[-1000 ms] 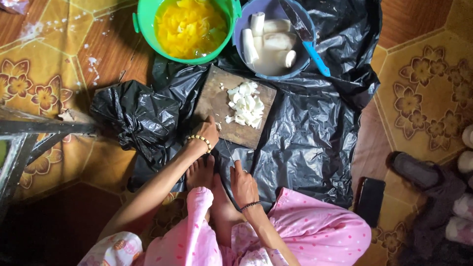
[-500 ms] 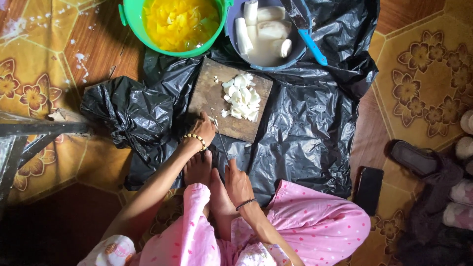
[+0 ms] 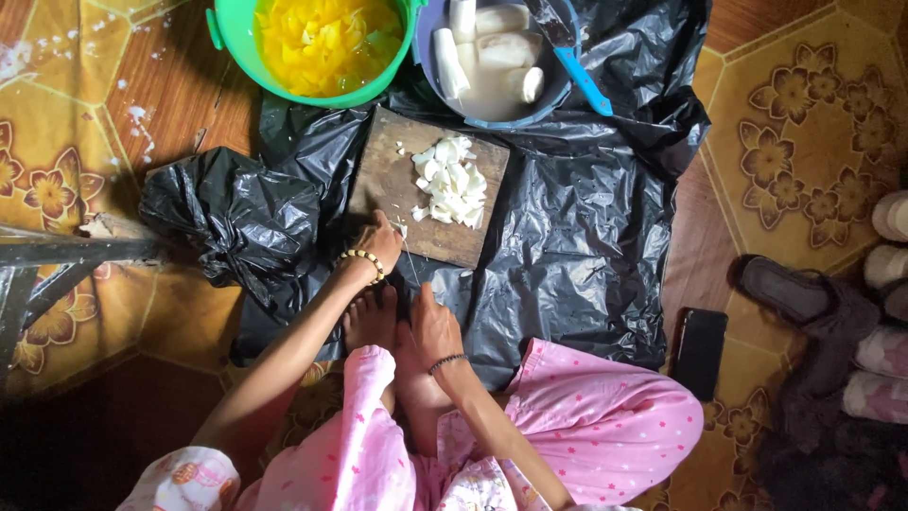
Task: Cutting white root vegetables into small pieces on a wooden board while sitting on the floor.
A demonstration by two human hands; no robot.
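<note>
Soft daylight fills the top of the picture, so the yellow water in the green tub [image 3: 322, 47] looks bright. The black plastic sheet [image 3: 567, 246] shines with small white gleams. The bottom left corner is very dark, and the shoes [image 3: 813, 303] at the right edge look dim and a bit fuzzy.

A crumpled black plastic bag [image 3: 232, 220] sits at about nine o'clock, on the edge of a spread black plastic sheet [image 3: 567, 246] at centre. A flat black phone [image 3: 701, 352], its rectangular screen dark, lies at four o'clock on the floor
</note>
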